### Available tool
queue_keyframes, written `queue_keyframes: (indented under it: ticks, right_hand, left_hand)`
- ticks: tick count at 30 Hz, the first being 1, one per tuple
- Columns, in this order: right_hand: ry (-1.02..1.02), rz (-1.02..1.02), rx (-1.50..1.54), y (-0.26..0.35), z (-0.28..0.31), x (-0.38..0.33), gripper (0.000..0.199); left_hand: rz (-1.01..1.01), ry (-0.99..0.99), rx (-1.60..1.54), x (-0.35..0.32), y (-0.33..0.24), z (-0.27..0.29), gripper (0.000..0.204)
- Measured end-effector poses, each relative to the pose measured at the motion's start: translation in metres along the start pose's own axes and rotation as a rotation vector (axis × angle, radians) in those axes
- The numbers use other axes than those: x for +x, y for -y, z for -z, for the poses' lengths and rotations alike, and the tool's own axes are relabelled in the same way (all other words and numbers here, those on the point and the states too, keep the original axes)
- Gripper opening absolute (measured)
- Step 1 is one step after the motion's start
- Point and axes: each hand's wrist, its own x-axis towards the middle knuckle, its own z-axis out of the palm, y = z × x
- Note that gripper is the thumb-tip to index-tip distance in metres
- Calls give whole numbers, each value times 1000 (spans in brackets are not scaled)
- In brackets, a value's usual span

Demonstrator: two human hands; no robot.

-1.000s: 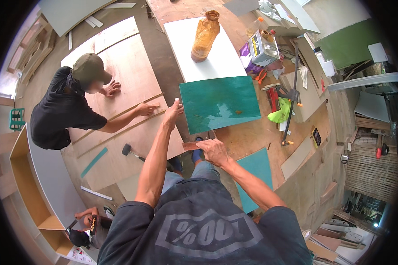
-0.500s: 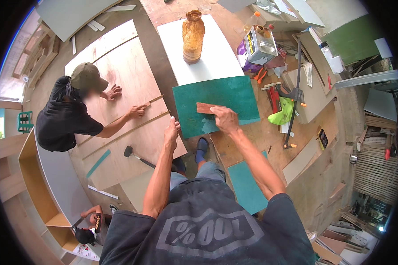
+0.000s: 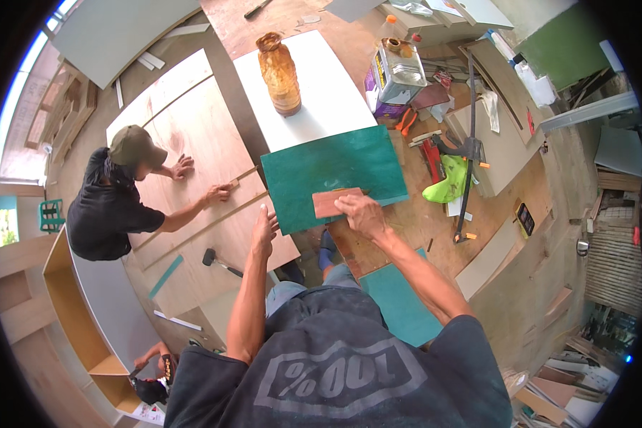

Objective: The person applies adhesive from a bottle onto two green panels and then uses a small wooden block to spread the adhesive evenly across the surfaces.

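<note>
A flat, reddish-brown rectangular spreader (image 3: 328, 203) is pinched in my right hand (image 3: 364, 215). It lies against the near part of a dark green sheet (image 3: 335, 160), which carries shiny wet-looking patches. Beside the sheet's near-left corner is my left hand (image 3: 264, 227), its fingers partly stretched and holding nothing that I can see; whether it touches the edge is unclear. Beyond the green sheet, a brown-stained plastic bottle (image 3: 279, 75) with a cut-off top stands upright on a white panel (image 3: 328, 93).
A metal can (image 3: 398, 75), orange-handled pliers (image 3: 406, 121), a lime-green bag (image 3: 446, 182) and a long bar clamp (image 3: 471, 146) lie rightward. At left, a co-worker (image 3: 100, 200) presses a strip on a plywood panel (image 3: 207, 135). A mallet (image 3: 210, 257) rests there too.
My right hand has drawn the spreader nearer to me, toward the sheet's near edge. My left hand stays by the corner. The whole view has shifted slightly.
</note>
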Motion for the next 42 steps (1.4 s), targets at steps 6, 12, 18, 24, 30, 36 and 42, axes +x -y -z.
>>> queue_keyframes:
  ticks: [6, 12, 18, 24, 30, 36, 42]
  right_hand:
    - [-137, -45, 4, -22, 8, 48, 22]
    - [40, 12, 35, -10, -15, -12, 19]
    - [284, -29, 38, 6, 28, -47, 28]
    - [-188, 25, -20, -26, 6, 22, 26]
    - [-39, 77, 0, -24, -19, 26, 24]
    - [-122, -29, -14, -30, -11, 46, 17]
    - [101, -13, 25, 8, -20, 2, 18]
  left_hand:
    - [-29, -6, 20, -8, -2, -3, 89]
    - [-10, -41, 17, -8, -6, -8, 90]
    - [-11, -57, -11, 0, 4, -3, 92]
    - [-39, -41, -8, 4, 8, -3, 92]
    - [-37, -56, -46, 2, 7, -3, 94]
    - [-70, -32, -47, -10, 4, -12, 92]
    - [-127, 0, -109, -6, 9, -14, 86]
